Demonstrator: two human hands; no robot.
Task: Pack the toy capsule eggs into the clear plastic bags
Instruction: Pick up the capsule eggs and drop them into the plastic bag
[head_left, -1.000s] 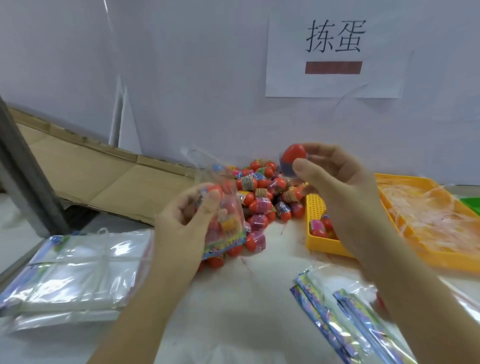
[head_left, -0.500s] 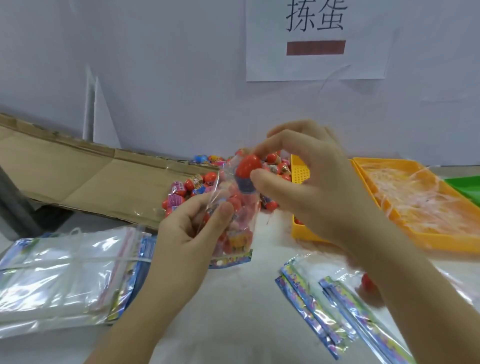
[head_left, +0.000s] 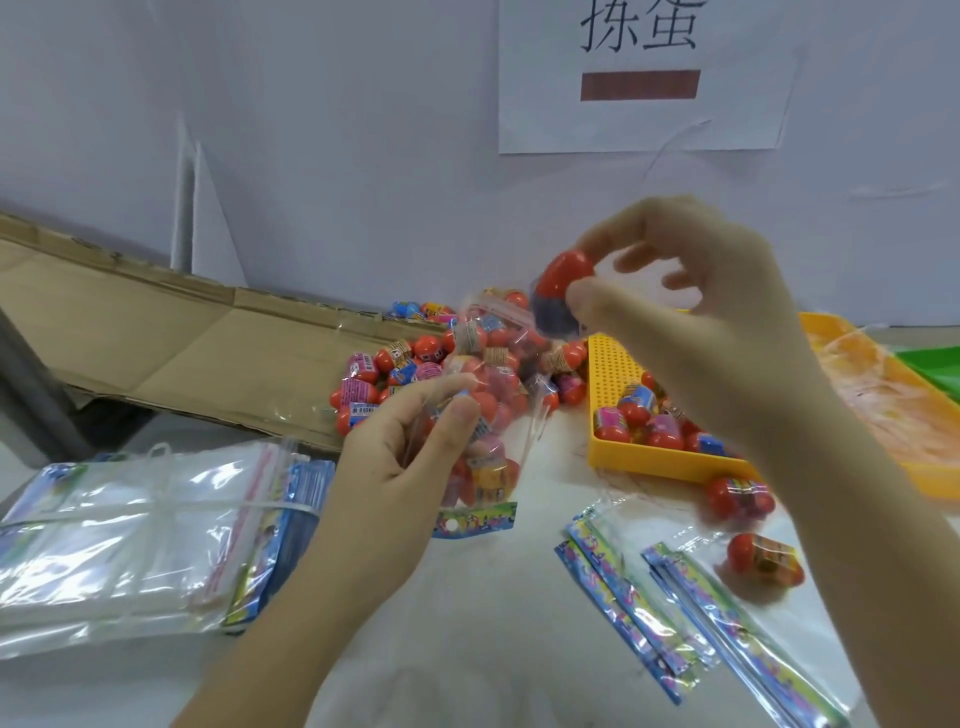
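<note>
My left hand grips a clear plastic bag upright by its side; the bag holds several red capsule eggs and has a coloured strip at its bottom. My right hand pinches a red and blue capsule egg right at the bag's open mouth. A heap of loose capsule eggs lies on the table behind the bag. More eggs sit in a small yellow tray.
A tied stack of empty clear bags lies at the left. Several flat bags and two loose eggs lie at the right. A large yellow tray stands far right, flattened cardboard at the back left.
My right hand brought the red and blue egg from above the heap over to the bag's mouth. The bag stays in my left hand; the view has shifted.
</note>
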